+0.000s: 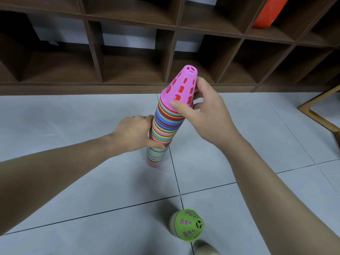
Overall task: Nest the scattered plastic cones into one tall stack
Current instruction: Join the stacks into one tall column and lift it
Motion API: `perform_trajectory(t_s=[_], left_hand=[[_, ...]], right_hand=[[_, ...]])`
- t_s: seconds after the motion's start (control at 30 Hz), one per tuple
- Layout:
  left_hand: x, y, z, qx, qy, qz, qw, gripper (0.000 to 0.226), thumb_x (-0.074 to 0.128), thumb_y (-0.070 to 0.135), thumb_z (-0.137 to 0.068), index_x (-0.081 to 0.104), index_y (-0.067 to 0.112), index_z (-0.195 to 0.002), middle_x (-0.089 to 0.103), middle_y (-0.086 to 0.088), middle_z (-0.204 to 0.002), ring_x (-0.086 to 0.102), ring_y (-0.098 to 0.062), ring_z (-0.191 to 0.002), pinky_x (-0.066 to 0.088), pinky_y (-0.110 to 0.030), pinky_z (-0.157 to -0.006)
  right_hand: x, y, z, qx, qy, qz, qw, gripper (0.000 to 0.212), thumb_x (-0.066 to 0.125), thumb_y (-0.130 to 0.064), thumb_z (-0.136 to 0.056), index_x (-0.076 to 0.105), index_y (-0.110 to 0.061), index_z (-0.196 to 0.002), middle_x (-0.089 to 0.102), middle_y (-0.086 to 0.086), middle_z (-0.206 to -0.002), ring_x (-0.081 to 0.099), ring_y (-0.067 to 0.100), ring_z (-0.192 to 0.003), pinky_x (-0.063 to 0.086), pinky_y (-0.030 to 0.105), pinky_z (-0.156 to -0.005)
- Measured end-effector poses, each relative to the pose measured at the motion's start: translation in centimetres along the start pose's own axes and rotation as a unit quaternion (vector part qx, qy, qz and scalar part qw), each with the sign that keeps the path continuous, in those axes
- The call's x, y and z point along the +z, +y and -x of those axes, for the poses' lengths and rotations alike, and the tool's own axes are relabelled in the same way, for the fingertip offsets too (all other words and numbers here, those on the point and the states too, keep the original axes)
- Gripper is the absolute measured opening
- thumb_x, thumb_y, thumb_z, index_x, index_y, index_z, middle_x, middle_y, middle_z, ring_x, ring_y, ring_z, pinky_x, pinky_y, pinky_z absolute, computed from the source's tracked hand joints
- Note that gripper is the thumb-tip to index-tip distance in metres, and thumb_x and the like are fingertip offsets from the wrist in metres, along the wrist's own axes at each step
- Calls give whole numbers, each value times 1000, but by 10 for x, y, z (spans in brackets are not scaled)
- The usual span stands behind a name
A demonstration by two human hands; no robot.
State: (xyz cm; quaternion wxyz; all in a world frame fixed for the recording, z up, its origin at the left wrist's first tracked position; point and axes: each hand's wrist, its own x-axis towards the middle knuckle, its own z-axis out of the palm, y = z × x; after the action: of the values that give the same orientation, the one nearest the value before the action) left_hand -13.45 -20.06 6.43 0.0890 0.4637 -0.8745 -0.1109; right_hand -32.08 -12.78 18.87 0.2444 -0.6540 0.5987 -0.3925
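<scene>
My feed is bright and evenly lit from overhead, and the floor [92,181] tiles give a soft sheen without hard glare. Shadows under the right hand [206,111] are faint and diffuse. The shelf [128,57] cubbies beyond both hands sit dark. Its lines bow toward the frame edges. The green cone [189,224] below the right hand looks slightly blurred.

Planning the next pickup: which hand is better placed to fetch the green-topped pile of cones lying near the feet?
Right, probably. The right hand only pinches the pink perforated cone; the left hand grips the tall multicoloured cone stack mid-height, steadying it. The green-topped cone pile lies rightward.
</scene>
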Motion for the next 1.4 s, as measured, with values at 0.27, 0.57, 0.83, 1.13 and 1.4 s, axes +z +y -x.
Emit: perform_trajectory(t_s=[0.27,0.57,0.83,1.13,1.4], left_hand=[[6,2,4,-11,3,31,999,63,70,78,-70,35,31,-96,39,18,-63,46,-17,-66,30,-29,-55],[27,-2,8,-46,3,157,987,68,81,61,-72,53,18,-117,44,20,-67,47,-7,-62,36,-28,-60],[29,-6,11,-74,-33,155,985,65,78,60,-76,51,19,-119,54,11,-72,54,-12,-67,41,-30,-60],[24,-11,22,-88,-42,85,992,77,63,71,-81,49,18,-135,58,12,-69,58,-14,-71,43,-32,-58],[15,-9,27,-94,-36,110,989,81,65,71,-79,49,18,-138,61,10,-71,59,-13,-74,50,-34,-64]], right_hand=[[11,5,-3,-8,-33,-10,999,61,74,-37,-89,45,-22,-140,61,-8,-125,58,4,-114,52,11,-81],[19,16,-1,9,-47,-37,998,58,72,-34,-91,43,-19,-139,62,-7,-128,61,7,-114,55,17,-88],[22,18,-1,20,-56,-36,998,62,70,-38,-91,39,-24,-143,59,-8,-130,58,6,-116,53,11,-85],[17,19,-4,39,-55,-50,996,62,71,-38,-90,42,-23,-144,59,-9,-132,58,8,-118,56,19,-90],[15,25,5,31,-61,-55,996,66,74,-35,-89,40,-25,-145,56,-11,-134,55,8,-124,52,25,-100]])
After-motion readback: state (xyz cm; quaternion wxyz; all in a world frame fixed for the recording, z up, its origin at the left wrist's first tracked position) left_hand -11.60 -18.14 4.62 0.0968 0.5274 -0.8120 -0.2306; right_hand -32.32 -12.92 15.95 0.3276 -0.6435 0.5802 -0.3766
